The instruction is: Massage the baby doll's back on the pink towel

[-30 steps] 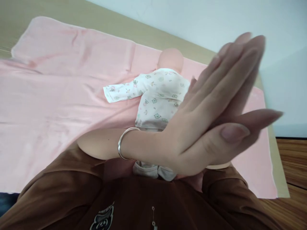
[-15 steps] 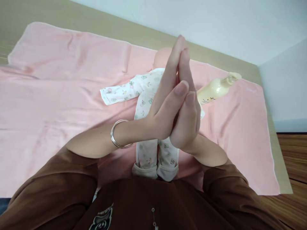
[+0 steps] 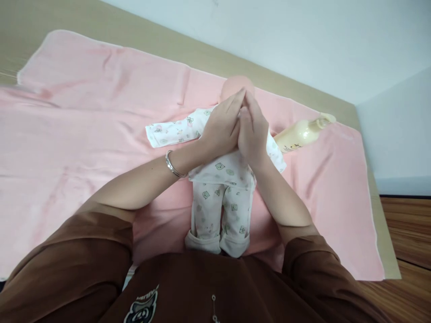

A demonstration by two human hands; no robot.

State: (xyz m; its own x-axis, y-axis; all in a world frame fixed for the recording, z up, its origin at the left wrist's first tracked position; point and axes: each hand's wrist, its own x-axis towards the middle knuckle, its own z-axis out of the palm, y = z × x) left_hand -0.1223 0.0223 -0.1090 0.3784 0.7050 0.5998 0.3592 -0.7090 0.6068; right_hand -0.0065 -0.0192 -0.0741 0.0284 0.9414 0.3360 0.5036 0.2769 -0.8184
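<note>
A baby doll (image 3: 237, 83) lies on its back, dressed in a white printed top (image 3: 220, 168) and matching trousers (image 3: 205, 211) with turned-up cuffs. Over its upper chest and lower head, my left hand (image 3: 218, 128), with a silver bangle (image 3: 173, 163) at the wrist, leans in from the left. My right hand (image 3: 254, 134) meets it from the right. The fingertips come together in a peak near the doll's head, fingers stretched out and holding nothing. The hands hide the doll's face and neck; whether the palms touch its body I cannot tell.
Beneath the doll spreads a pink blanket (image 3: 111, 98) on a light wooden table (image 3: 161, 40). A pale yellow pump bottle (image 3: 301, 134) lies on its side right of the doll. A white wall (image 3: 303, 45) runs behind the table, with brown wooden flooring (image 3: 407, 229) at the lower right.
Both hands, earlier pressed palm to palm and raised above the doll, have lowered over its chest and head. Their palms now face downward, while the fingertips still meet.
</note>
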